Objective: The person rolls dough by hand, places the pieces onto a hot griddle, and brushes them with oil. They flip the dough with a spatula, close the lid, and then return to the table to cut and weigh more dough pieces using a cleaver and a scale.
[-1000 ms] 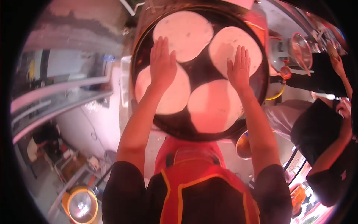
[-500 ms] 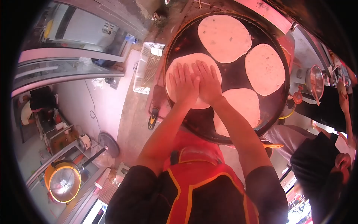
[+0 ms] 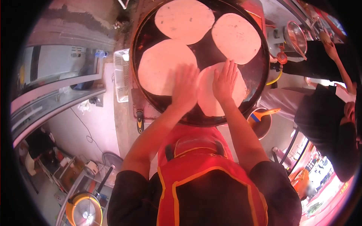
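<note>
Several flat round dough pieces lie on a large dark round griddle (image 3: 205, 56). My left hand (image 3: 186, 86), blurred but with fingers extended, is over the right edge of the left dough round (image 3: 160, 67). My right hand (image 3: 225, 81) lies flat on the near right dough round (image 3: 205, 100), fingers stretched out toward the far side. Neither hand holds anything. Farther off are the top dough round (image 3: 184, 20) and the right dough round (image 3: 236, 37); no hand touches them.
A white basket (image 3: 121, 75) stands left of the griddle, with a yellow-black handle (image 3: 140, 121) below it. A bowl (image 3: 263, 130) with an orange-handled brush is at the near right. Two people (image 3: 324, 113) in dark clothes are at the right, near a metal bowl (image 3: 295, 35).
Both hands have left the middle of the left dough round; the right hand is now on the near right one. The view has shifted, so the griddle appears farther left and higher.
</note>
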`<action>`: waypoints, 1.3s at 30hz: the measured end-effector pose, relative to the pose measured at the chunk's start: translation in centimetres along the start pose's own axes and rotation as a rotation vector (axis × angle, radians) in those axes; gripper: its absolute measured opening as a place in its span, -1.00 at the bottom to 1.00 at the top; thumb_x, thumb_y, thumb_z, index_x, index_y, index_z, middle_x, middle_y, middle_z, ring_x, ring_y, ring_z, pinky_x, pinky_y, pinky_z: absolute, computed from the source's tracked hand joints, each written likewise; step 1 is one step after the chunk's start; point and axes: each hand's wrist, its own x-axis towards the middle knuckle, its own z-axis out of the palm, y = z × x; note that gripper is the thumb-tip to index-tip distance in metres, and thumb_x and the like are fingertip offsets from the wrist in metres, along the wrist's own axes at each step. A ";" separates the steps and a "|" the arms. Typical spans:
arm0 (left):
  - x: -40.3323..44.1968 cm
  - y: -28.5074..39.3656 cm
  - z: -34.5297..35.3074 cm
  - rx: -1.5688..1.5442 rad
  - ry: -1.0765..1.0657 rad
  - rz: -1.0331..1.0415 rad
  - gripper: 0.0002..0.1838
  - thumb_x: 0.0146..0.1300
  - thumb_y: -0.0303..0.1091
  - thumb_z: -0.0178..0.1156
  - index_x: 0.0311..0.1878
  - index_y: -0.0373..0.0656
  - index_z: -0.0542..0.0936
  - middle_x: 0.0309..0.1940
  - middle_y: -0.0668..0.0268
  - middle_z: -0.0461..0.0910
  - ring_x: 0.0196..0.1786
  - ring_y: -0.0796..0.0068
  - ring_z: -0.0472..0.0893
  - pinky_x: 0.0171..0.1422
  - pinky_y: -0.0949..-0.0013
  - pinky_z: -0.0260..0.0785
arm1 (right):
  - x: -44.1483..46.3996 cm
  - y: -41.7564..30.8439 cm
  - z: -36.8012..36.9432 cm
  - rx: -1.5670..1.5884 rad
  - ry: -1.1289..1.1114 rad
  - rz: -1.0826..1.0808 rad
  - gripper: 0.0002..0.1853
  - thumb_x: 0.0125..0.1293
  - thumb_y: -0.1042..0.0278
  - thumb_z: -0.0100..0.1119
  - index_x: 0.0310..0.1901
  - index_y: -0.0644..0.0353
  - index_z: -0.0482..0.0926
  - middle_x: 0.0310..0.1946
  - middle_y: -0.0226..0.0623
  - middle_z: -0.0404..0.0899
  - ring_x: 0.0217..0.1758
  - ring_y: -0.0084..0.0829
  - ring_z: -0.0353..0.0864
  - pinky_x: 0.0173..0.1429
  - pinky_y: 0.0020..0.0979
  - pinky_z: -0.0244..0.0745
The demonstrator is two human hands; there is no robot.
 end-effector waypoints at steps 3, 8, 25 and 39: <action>-0.6 2.1 2.7 -0.002 -0.102 0.214 -0.23 0.22 -0.06 0.08 0.39 -0.28 0.11 0.43 0.04 0.02 0.50 0.12 -0.07 0.54 0.01 -0.33 | -2.2 2.2 0.7 -0.121 -0.027 0.017 -0.34 0.36 0.04 -0.13 0.40 0.20 0.04 0.41 -0.05 0.04 0.49 -0.03 -0.07 0.47 0.06 -0.19; -1.2 3.9 4.6 -0.003 -0.091 0.207 -0.19 0.24 0.08 0.01 0.38 -0.34 0.12 0.42 0.04 0.05 0.50 0.15 -0.04 0.55 0.10 -0.32 | -2.9 3.7 -0.9 -0.150 -0.067 -0.007 -0.33 0.33 0.03 -0.12 0.40 0.18 0.07 0.41 -0.11 0.06 0.49 -0.10 -0.05 0.48 0.03 -0.21; 1.0 -8.3 2.6 0.069 0.313 -0.509 -0.37 0.32 -0.15 -0.11 0.39 -0.28 0.12 0.43 0.06 0.04 0.50 0.13 -0.05 0.52 -0.03 -0.31 | 2.5 -8.8 4.9 0.177 -0.115 -0.544 -0.38 0.26 0.16 -0.02 0.33 0.23 0.19 0.36 -0.06 0.14 0.45 -0.15 0.06 0.48 -0.06 -0.09; -2.4 -0.2 -2.5 -0.518 0.224 -0.114 -0.52 0.23 -0.28 0.09 0.21 -0.24 0.37 0.16 0.01 0.40 0.21 0.06 0.40 0.28 0.13 0.22 | -0.2 -4.4 -11.3 0.316 -0.091 -0.439 -0.40 0.15 0.46 0.14 0.27 0.19 0.28 0.27 -0.13 0.27 0.34 -0.13 0.22 0.38 -0.12 0.12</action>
